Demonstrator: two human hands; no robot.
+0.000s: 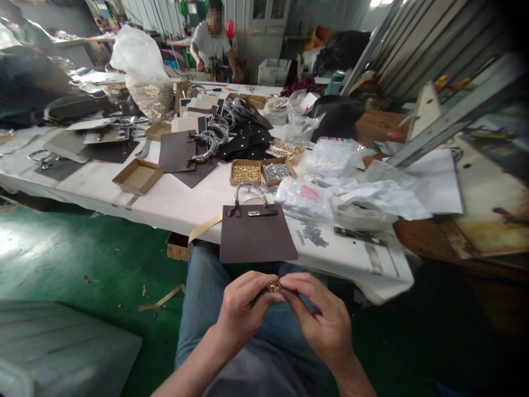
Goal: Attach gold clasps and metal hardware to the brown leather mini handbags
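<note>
Above my lap, my left hand [243,303] and my right hand [320,311] meet, their fingertips pinching a small gold metal fitting [273,286] from both sides. Its exact kind is too small to make out. Just beyond the hands, a dark brown handbag panel [258,237] lies at the table edge, with a plastic-wrapped handle [250,190] and a gold clasp plate [253,213] near its top. Behind it stand two small cardboard boxes, one holding gold hardware pieces [245,173], the other silver hardware pieces [276,171].
An open cardboard tray [138,176] lies left on the white table [182,204], near more brown bag panels [177,150]. Plastic-wrapped packs [306,198] and loose grey metal pieces [314,236] are on the right. A person [212,41] works at the far side. A metal post [446,118] slants at right.
</note>
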